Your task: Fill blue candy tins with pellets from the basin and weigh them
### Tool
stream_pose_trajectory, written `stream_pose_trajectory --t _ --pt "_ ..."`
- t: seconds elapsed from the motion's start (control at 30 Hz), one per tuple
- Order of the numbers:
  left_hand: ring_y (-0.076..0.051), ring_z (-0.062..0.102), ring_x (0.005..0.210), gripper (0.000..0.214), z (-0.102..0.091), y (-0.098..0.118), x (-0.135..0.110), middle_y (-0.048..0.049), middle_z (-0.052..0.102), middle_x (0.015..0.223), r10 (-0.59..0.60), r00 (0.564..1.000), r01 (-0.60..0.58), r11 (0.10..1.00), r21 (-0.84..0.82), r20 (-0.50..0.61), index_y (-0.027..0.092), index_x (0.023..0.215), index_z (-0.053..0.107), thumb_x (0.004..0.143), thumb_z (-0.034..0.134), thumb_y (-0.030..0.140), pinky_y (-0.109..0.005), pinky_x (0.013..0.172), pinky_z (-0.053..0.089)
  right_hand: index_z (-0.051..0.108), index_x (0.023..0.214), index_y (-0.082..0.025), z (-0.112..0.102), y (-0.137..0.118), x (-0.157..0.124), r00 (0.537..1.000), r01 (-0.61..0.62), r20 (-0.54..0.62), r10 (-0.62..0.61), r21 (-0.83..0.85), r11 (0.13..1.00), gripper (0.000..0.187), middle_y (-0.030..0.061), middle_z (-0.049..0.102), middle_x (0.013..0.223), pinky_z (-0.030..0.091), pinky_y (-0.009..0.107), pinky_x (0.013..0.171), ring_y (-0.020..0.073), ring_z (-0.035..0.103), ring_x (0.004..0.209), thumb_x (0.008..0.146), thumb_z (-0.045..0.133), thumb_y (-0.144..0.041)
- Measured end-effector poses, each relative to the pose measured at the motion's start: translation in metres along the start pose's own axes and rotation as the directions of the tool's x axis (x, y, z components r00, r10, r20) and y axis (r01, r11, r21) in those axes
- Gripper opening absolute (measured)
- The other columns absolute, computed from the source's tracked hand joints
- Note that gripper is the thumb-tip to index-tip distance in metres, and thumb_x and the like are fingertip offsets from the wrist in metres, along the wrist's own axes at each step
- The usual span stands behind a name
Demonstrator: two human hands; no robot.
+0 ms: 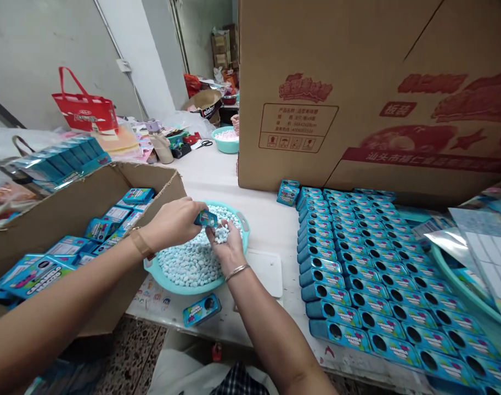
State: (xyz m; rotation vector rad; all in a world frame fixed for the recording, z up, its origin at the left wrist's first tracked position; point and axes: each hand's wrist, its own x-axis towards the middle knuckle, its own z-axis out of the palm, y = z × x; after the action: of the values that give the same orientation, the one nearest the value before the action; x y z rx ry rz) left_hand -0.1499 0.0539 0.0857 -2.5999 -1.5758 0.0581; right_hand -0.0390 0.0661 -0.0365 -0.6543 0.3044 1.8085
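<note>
Above a turquoise basin point(188, 289) full of candies, our left hand point(178, 220) holds a blue tin point(207, 218) pinched in its grip, tilted toward our right hand point(230, 249), which lies palm up, its grip half curled into a loose cup around a little heap of pale candies point(222, 236). The tin's lower end comes close to the curled fingers; whether an opening faces them, we cannot tell. The main risk, as we judge it, is spilling: the cup is shallow, so a quick turn of the wrist or a gap between fingers could let pieces roll away, mostly back into the basin, though some might bounce onto the table point(270, 225). The tin looks smooth, so it could slip if our pinch slackens, and drop among the candies below. A second tin point(201, 310) lies just in front of the basin, near the table's front edge, where our forearm might knock it off. Further right, rows of tins point(359, 269) stand tightly packed, so a careless sideways swing could push several askew.
</note>
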Motion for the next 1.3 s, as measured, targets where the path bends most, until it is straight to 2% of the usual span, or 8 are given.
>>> stream_pose_trajectory --t 0.13,0.3,0.53,0.7,0.9,1.1,1.23,1.3 --pt "-0.026 0.066 0.079 0.037 -0.001 0.002 -0.001 -0.0062 0.07 0.085 -0.104 0.993 0.094 0.981 -0.169 -0.051 0.021 0.109 0.062 0.077 0.06 0.039 -0.03 0.064 0.044 0.049 0.075 -0.019 -0.005 -0.026 -0.015 0.997 0.013 0.075 -0.013 -0.006 1.0 0.024 -0.0048 0.057 0.06 0.054 0.022 0.056 0.0089 0.059 0.054 0.095 0.044 -0.031" --pt "-0.024 0.064 0.091 0.053 -0.002 0.021 -0.003 -0.0066 0.068 0.104 -0.181 0.961 0.045 0.847 -0.529 -0.208 0.019 0.121 0.056 0.073 0.068 0.035 -0.034 0.079 0.048 0.048 0.074 -0.019 -0.031 -0.095 -0.052 0.965 0.125 0.235 -0.119 -0.011 0.992 0.026 -0.0066 0.049 0.057 0.031 0.011 0.034 0.0046 0.042 0.04 0.097 0.042 -0.031" --pt "-0.022 0.06 0.1 0.049 0.03 0.086 0.013 -0.0079 0.062 0.112 0.041 0.978 -0.175 0.691 -0.701 -0.204 0.019 0.124 0.057 0.076 0.065 0.023 -0.037 0.09 0.048 0.049 0.077 -0.02 -0.091 -0.177 -0.117 0.855 0.44 0.282 -0.436 0.054 0.897 0.02 -0.0082 0.043 0.058 0.025 0.013 0.03 0.0043 0.038 0.039 0.094 0.049 -0.031" --pt "-0.023 0.058 0.101 0.042 0.078 0.125 0.022 -0.0089 0.059 0.11 0.227 0.971 -0.223 0.731 -0.645 -0.078 0.017 0.117 0.056 0.076 0.059 0.015 -0.036 0.09 0.047 0.05 0.077 -0.02 -0.116 -0.184 -0.136 0.835 0.494 0.25 -0.49 0.052 0.868 0.02 -0.0082 0.043 0.058 0.024 0.013 0.029 0.0043 0.038 0.038 0.093 0.052 -0.033" --pt "-0.025 0.057 0.1 0.042 0.108 0.132 0.014 -0.0085 0.061 0.106 0.353 0.936 -0.298 0.77 -0.563 -0.014 0.019 0.114 0.054 0.074 0.055 0.009 -0.038 0.091 0.044 0.05 0.079 -0.02 -0.123 -0.176 -0.133 0.869 0.444 0.215 -0.445 0.057 0.894 0.019 -0.0094 0.041 0.058 0.023 0.012 0.029 0.0032 0.035 0.037 0.091 0.054 -0.034" --pt "-0.029 0.057 0.109 0.058 0.094 0.124 0.025 -0.0122 0.062 0.117 0.37 0.925 -0.258 0.781 -0.568 0.089 0.019 0.129 0.049 0.077 0.067 0.037 -0.04 0.094 0.044 0.049 0.08 -0.02 -0.12 -0.171 -0.129 0.886 0.399 0.204 -0.415 0.119 0.909 0.02 -0.009 0.04 0.06 0.022 0.012 0.029 0.0024 0.034 0.036 0.095 0.048 -0.033" --pt "-0.02 0.065 0.097 0.044 0.074 0.127 0.076 -0.0092 0.069 0.111 0.382 0.889 -0.212 0.831 -0.514 0.251 0.02 0.127 0.054 0.093 0.04 0.045 -0.029 0.082 0.048 0.049 0.08 -0.02 -0.12 -0.175 -0.136 0.865 0.434 0.22 -0.45 0.12 0.893 0.021 -0.0087 0.039 0.06 0.024 0.012 0.03 0.0028 0.034 0.037 0.095 0.047 -0.034" --pt "-0.02 0.066 0.089 0.034 0.079 0.14 0.106 -0.0081 0.073 0.1 0.373 0.862 -0.244 0.899 -0.364 0.344 0.02 0.106 0.067 0.09 0.047 0.041 -0.028 0.077 0.047 0.05 0.08 -0.02 -0.119 -0.177 -0.139 0.863 0.44 0.224 -0.454 0.11 0.891 0.019 -0.0089 0.039 0.06 0.024 0.012 0.029 0.0029 0.033 0.037 0.094 0.05 -0.034"
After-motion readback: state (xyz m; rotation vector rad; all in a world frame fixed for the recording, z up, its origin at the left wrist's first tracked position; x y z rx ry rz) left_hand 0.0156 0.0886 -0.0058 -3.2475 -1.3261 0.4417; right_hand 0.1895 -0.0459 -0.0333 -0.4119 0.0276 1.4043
